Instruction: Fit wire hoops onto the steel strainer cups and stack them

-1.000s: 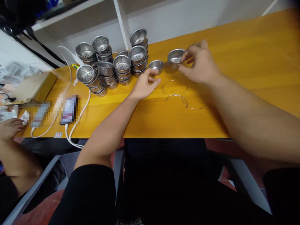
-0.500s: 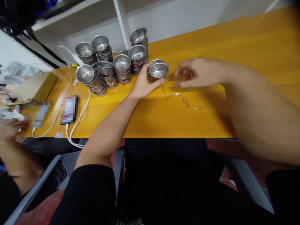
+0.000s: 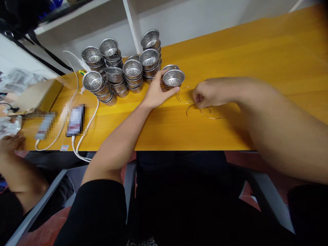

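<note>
My left hand is wrapped round the left side of a small metal cup with a perforated bottom, thumb in front and fingers behind. A second metal cup shows just behind it, mostly hidden. To the right, my right hand is closed in a pinch on a thin curved wire at the table. Another bent wire lies between the two hands, and a further wire arc curves below my right fingers.
Several stacks of perforated metal cups stand at the back left. Two phones, one dark-edged, lie on the yellow table with white charging cables. A cardboard box and another person's hand are at far left.
My right hand has come down and slightly towards me, its fingers closing on a wire, which has shifted a little. My left hand stays on the cup.
</note>
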A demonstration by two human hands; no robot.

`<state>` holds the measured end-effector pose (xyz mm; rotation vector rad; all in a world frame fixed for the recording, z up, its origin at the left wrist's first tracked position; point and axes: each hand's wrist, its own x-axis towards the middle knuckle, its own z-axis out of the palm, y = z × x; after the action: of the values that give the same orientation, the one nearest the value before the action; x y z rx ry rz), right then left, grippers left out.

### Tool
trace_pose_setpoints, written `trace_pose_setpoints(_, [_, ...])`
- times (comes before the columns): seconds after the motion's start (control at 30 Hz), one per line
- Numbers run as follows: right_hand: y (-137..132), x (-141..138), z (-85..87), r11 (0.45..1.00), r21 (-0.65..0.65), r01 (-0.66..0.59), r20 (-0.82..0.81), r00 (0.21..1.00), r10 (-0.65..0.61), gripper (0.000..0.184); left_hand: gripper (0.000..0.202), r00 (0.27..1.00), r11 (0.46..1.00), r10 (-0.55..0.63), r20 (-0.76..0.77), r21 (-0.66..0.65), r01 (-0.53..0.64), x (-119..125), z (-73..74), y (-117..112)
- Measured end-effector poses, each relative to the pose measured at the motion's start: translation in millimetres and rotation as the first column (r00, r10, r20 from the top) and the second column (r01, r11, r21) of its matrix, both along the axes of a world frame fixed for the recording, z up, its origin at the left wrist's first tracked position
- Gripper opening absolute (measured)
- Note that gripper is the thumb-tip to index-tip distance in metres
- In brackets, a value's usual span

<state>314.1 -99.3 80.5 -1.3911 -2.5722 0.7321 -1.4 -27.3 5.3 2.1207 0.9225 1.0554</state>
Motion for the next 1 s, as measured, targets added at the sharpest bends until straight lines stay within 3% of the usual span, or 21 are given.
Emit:
trace_pose_setpoints(0.1, [3,-2,-6.5,0.998,-0.039,-0.054,0.129,0.99,0.058,0.045,0.096,1.0,0.999,0.029,-0.002,-0.04,-0.029,4,10.7,-13])
trace_pose_setpoints(0.3, [-4,-2,21.1,0.999,-0.02,-0.045,0.081,0.996,0.046,0.026,0.095,0.995,0.995,0.095,0.003,0.029,-0.095,7,20.7,-20])
trace_pose_setpoints(0.47, [6,18,25.8,0.993,-0.078,-0.083,-0.216,0.974,0.065,0.016,0.091,0.995,0.994,0.097,-0.039,0.06,-0.095,6,20.7,-17])
trace_pose_setpoints(0.6, [14,25,21.8,0.988,-0.146,-0.05,-0.396,0.918,-0.012,0.021,0.088,0.997,0.996,0.075,-0.011,0.039,-0.074,6,16.9,-15])
trace_pose_setpoints(0.73, [17,25,16.6,0.988,-0.153,0.018,-0.588,0.802,-0.106,0.04,0.088,0.999,0.999,0.035,0.011,-0.026,-0.035,4,14.1,-10])
trace_pose_setpoints(0.87, [24,23,6.7,0.979,-0.157,0.132,-0.766,0.609,-0.205,0.071,0.088,0.999,0.999,-0.016,0.031,-0.029,0.017,5,9.7,-4])
trace_pose_setpoints(0.93, [30,23,0.8,0.963,-0.18,0.201,-0.813,0.521,-0.26,0.082,0.089,0.999,0.999,-0.032,0.009,-0.016,0.032,6,7.0,-2])
trace_pose_setpoints(1.0, [37,23,-4.8,0.948,-0.187,0.258,-0.823,0.486,-0.294,0.087,0.091,0.999,0.999,-0.045,-0.015,-0.013,0.044,7,4.9,-1])
